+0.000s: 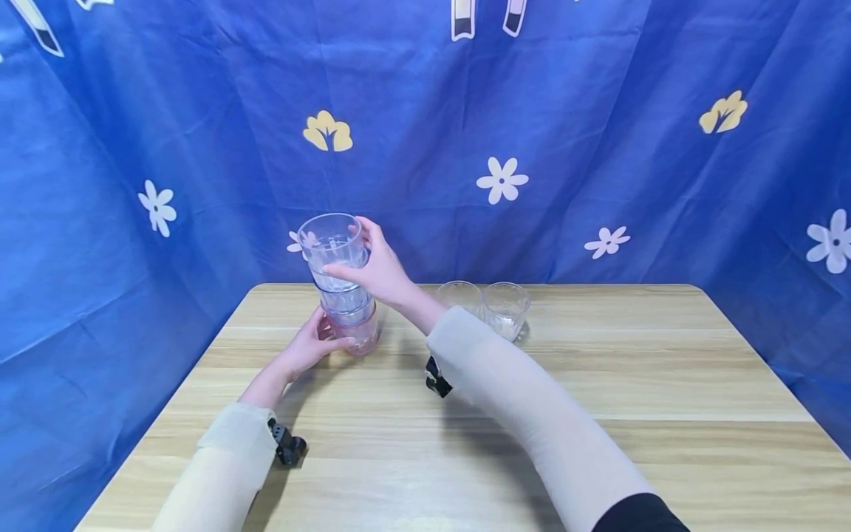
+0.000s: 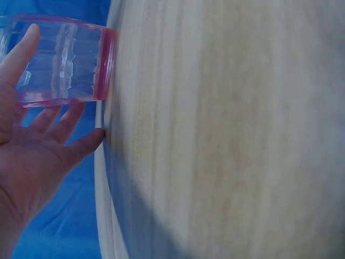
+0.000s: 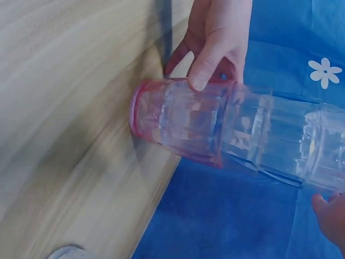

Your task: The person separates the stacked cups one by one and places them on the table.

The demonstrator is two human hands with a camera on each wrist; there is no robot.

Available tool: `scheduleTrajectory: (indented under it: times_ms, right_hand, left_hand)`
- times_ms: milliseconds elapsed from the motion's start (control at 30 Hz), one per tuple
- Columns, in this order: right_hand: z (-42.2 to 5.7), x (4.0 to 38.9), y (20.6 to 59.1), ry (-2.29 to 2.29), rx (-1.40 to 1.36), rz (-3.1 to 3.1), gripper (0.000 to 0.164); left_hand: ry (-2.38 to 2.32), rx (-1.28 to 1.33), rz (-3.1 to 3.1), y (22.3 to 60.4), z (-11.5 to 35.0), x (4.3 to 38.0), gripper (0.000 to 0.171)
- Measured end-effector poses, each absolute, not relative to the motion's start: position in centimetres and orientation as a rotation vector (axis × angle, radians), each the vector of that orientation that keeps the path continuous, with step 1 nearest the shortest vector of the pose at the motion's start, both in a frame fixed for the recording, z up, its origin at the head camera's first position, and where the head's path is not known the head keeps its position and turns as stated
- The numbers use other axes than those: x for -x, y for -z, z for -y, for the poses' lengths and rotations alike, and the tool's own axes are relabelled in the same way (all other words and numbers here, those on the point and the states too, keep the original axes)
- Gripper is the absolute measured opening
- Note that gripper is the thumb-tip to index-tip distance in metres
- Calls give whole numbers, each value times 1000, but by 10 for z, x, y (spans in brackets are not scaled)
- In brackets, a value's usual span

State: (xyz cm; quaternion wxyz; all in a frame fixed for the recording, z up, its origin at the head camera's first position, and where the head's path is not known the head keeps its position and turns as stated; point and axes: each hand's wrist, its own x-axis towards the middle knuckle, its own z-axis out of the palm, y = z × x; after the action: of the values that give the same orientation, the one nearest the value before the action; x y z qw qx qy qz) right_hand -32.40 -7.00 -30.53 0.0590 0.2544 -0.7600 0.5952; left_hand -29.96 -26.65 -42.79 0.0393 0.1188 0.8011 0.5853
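A stack of nested plastic cups stands at the table's back left, leaning slightly left in the head view. At its base is a pink cup (image 1: 363, 338), its foot on the tabletop. Above it sits a bluish cup (image 1: 346, 301), and a clear cup (image 1: 326, 255) is uppermost. My left hand (image 1: 307, 351) holds the pink cup low from the left, thumb in front and fingers behind, as the left wrist view also shows. Up at the top, my right hand (image 1: 380, 272) grips the clear cup from the right, thumb across its front.
Two more clear cups, one (image 1: 459, 294) partly behind my right forearm and another (image 1: 507, 314) beside it, stand near the back edge. The wooden table (image 1: 631, 355) meets a blue patterned cloth (image 1: 412, 133) behind and at both sides.
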Motion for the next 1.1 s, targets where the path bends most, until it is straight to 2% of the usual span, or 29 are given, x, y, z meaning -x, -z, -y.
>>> scheduleTrajectory:
  times_ms: [1100]
  right_hand:
    - [72,325,309,-1754,-753,2255,85]
  left_hand:
    - [-1789,-365,-2447,429,268,302,86]
